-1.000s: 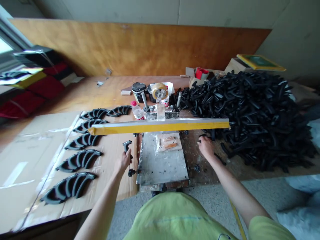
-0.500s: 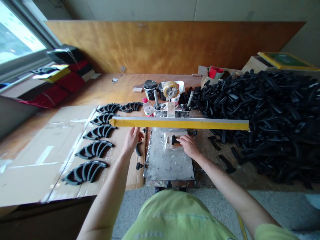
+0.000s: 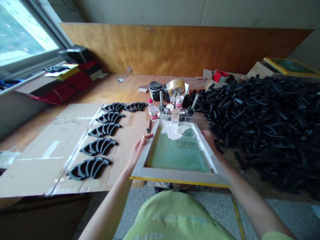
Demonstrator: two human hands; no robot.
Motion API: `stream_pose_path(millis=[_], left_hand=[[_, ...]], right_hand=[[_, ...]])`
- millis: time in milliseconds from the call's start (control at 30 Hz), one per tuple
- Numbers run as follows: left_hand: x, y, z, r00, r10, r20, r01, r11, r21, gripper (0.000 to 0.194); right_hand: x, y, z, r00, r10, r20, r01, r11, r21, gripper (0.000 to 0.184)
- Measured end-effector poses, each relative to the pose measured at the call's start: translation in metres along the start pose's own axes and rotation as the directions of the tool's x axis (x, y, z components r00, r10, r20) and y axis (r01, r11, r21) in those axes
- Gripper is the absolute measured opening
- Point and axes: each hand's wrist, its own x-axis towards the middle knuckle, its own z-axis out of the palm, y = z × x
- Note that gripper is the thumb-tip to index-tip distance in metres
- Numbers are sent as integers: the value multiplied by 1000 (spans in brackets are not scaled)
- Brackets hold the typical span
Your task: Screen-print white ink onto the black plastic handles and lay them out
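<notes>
A screen printing frame with green mesh lies tilted low over the press, its near edge toward me. White ink is smeared across the far part of the mesh. My left hand grips the frame's left side, with the index finger stretched along it. On the right side my right hand holds the opposite edge, its fingers partly hidden behind the frame. The base plate and the black part on it are covered by the frame. A press clamp holds the frame's far end.
Rows of curved black parts lie on cardboard at left. A big heap of black parts fills the right. Behind the frame stand a bottle, a paint tub and a tape roll.
The frame has swung down from a raised, edge-on position to cover the base plate. My right hand has left the black part and both hands now hold the frame's sides.
</notes>
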Motion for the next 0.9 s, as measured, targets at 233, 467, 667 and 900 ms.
stream_pose_path(millis=[233,467,667,900], left_hand=[[6,-98,6,994,-108,7,107,990,88,78],[10,-115,8,994,-96,-48,103,979,177,67],[10,-112,8,995,-87,-56,96,979,183,65],[8,-108,8,995,-84,-61,91,988,124,67]], right_hand=[[82,-56,13,973,-216,-79,204,969,-137,51],[75,-75,48,928,-227,295,302,922,-242,12],[25,-63,24,722,-567,398,622,783,-12,22],[27,-61,34,845,-492,211,513,857,-54,21]])
